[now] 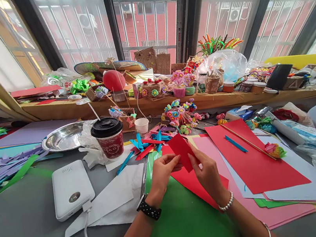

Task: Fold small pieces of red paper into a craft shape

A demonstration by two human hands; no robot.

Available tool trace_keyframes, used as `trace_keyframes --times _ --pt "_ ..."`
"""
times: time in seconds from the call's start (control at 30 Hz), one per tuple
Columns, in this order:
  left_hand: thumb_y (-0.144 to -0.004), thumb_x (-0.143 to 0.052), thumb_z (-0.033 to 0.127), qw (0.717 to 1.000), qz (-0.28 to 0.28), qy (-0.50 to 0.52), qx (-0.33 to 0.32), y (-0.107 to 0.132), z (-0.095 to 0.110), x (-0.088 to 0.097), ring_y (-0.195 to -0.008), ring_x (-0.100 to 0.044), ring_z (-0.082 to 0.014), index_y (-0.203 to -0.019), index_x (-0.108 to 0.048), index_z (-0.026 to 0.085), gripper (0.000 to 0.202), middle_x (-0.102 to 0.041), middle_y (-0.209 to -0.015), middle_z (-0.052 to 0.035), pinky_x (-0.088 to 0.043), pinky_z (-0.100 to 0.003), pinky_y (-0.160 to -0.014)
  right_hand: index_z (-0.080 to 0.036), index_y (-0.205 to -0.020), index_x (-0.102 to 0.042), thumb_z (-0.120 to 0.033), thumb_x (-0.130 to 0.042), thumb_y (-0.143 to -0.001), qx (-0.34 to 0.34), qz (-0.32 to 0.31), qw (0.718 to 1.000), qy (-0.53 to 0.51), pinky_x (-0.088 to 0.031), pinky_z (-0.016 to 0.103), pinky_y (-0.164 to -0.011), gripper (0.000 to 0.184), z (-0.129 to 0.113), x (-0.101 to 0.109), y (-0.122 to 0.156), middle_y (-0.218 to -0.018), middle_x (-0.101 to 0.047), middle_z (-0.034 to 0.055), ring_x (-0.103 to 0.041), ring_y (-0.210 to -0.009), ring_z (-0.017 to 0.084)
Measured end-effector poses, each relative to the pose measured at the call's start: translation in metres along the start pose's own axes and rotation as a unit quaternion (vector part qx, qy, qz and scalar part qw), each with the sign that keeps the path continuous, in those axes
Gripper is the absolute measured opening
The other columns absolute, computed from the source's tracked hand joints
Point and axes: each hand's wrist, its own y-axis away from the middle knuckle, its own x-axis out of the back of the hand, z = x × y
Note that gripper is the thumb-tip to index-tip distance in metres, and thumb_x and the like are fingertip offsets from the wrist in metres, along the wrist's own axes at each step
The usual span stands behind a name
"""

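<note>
Head view: the left hand (162, 171) and right hand (207, 172) each pinch one small red paper piece (182, 150) between thumb and fingers, holding it just above a green sheet (184, 217) on the grey counter (23, 233). To the left lies a white power bank (71, 189) (its mark reads "35w", upside down). The lettering on the black-lidded cup (110, 139) is too small to read.
</note>
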Motion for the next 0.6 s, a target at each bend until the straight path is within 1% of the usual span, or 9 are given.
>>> trace_keyframes --times 0.07,0.13,0.27,0.33,0.43,0.6 --pt "-0.058 -0.065 0.032 1.000 -0.007 0.002 -0.013 0.0001 -0.0012 -0.0002 -0.056 -0.061 -0.0153 -0.077 -0.058 0.012 0.029 -0.064 -0.061 -0.0032 -0.050 -0.026 -0.058 -0.021 -0.126 -0.028 -0.015 -0.030 -0.082 0.035 -0.002 0.999 0.040 -0.046 0.032 -0.076 0.044 0.0025 -0.0021 0.0022 -0.114 -0.051 0.0065 -0.051 -0.099 0.020" --pt "-0.059 -0.065 0.032 1.000 -0.019 -0.001 -0.023 0.0002 -0.0020 -0.0003 -0.058 -0.061 -0.0166 -0.082 -0.057 0.012 0.032 -0.064 -0.061 -0.0032 -0.050 -0.027 -0.058 -0.022 -0.128 -0.022 -0.010 -0.028 -0.082 0.074 -0.012 0.994 0.074 -0.046 0.033 -0.079 0.047 0.0042 -0.0035 0.0034 -0.120 -0.045 0.0050 -0.047 -0.104 0.020" --pt "-0.061 -0.062 0.036 0.999 -0.038 -0.008 -0.030 0.0009 -0.0019 -0.0008 -0.063 -0.062 -0.0189 -0.082 -0.058 0.012 0.032 -0.065 -0.064 -0.0046 -0.050 -0.029 -0.061 -0.022 -0.129 -0.015 -0.006 -0.027 -0.081 0.142 -0.029 0.982 0.121 -0.043 0.033 -0.085 0.052 0.0022 -0.0052 0.0032 -0.129 -0.033 0.0031 -0.035 -0.114 0.019" --pt "-0.065 -0.057 0.041 0.999 -0.038 -0.005 -0.034 0.0013 -0.0013 -0.0011 -0.065 -0.062 -0.0192 -0.081 -0.059 0.013 0.032 -0.066 -0.068 -0.0051 -0.050 -0.029 -0.062 -0.022 -0.129 -0.015 -0.006 -0.027 -0.081 0.154 -0.039 0.978 0.137 -0.042 0.033 -0.087 0.052 -0.0004 -0.0059 0.0023 -0.129 -0.031 0.0033 -0.032 -0.116 0.019" --pt "-0.069 -0.049 0.047 0.999 -0.024 0.001 -0.036 0.0009 -0.0011 -0.0008 -0.066 -0.062 -0.0187 -0.079 -0.061 0.014 0.036 -0.066 -0.069 -0.0048 -0.050 -0.028 -0.060 -0.020 -0.128 -0.017 -0.007 -0.029 -0.081 0.164 -0.063 0.972 0.155 -0.040 0.034 -0.089 0.050 -0.0027 -0.0068 0.0011 -0.129 -0.031 0.0048 -0.031 -0.116 0.018" --pt "-0.068 -0.051 0.045 0.999 -0.010 -0.006 -0.052 -0.0023 -0.0055 0.0021 -0.064 -0.062 -0.0178 -0.084 -0.060 0.014 0.036 -0.066 -0.067 -0.0033 -0.049 -0.027 -0.060 -0.018 -0.127 -0.020 -0.009 -0.030 -0.082 0.195 -0.095 0.962 0.166 -0.039 0.035 -0.090 0.047 -0.0007 -0.0078 0.0007 -0.129 -0.032 0.0060 -0.032 -0.116 0.019"
